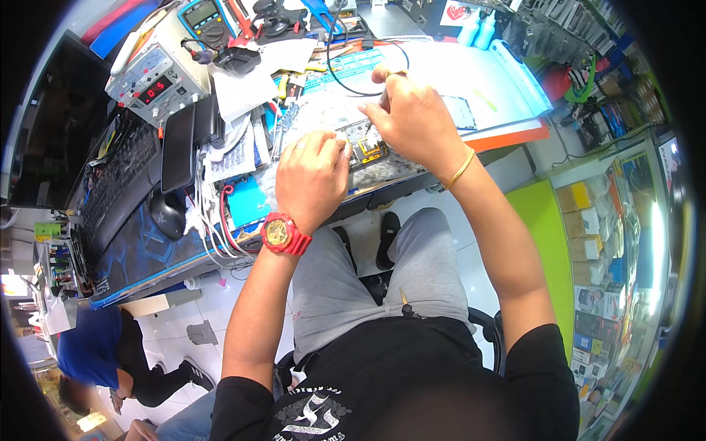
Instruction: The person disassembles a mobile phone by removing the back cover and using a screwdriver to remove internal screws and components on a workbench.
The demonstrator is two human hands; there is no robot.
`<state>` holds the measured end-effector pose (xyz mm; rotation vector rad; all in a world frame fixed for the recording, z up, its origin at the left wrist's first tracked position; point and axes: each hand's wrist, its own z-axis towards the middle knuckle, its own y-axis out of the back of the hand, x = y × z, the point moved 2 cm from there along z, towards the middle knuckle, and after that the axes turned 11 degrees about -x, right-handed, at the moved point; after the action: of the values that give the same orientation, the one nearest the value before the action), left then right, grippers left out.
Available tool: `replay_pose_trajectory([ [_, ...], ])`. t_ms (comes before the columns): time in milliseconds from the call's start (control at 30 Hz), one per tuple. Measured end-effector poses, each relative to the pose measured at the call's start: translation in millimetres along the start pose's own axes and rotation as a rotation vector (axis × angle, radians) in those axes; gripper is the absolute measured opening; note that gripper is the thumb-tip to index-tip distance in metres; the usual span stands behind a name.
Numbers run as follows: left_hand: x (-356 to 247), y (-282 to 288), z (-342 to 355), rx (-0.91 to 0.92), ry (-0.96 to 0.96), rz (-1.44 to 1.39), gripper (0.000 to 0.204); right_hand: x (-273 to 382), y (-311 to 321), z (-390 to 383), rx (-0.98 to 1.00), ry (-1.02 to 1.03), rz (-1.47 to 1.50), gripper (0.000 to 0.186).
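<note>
An opened phone [370,149] with its inner parts exposed lies near the front edge of the workbench. My left hand [312,173], below which a red watch circles the wrist, grips the phone's left end with curled fingers. Over the phone's far right side, my right hand [418,114] is closed in a pinch around a thin tool, mostly hidden by the fingers, that points down at the phone. Just right of that hand lies a flat phone-sized panel [459,112] on a pale blue mat [507,81].
On the left stand a power supply [157,84], a black phone [179,147], a keyboard [121,173] and a mouse [167,214]. A black cable [331,62] loops behind my right hand. Two light blue bottles [478,31] stand at the back. A person in blue [90,345] is at lower left.
</note>
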<state>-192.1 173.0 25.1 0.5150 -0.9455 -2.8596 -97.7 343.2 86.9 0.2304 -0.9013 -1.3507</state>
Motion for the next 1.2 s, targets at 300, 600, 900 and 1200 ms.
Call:
replay_pose_trajectory([
  [300,0.7,-1.1,1.1,-0.012,-0.008,0.001,0.01,7.8,1.2,1.8,0.096,-0.062,0.088,0.037],
  [600,2.1,-0.4,-0.6,-0.009,-0.007,0.004,0.011,7.2,-0.5,1.5,-0.001,0.001,0.01,0.036],
  [900,3.4,0.9,1.7,0.015,0.028,-0.029,0.014,2.0,1.3,0.7,0.027,-0.048,0.05,0.035],
  [1200,-0.6,2.1,20.3,0.055,0.07,-0.064,0.019,3.4,10.4,-2.4,-0.016,-0.168,0.27,0.036],
])
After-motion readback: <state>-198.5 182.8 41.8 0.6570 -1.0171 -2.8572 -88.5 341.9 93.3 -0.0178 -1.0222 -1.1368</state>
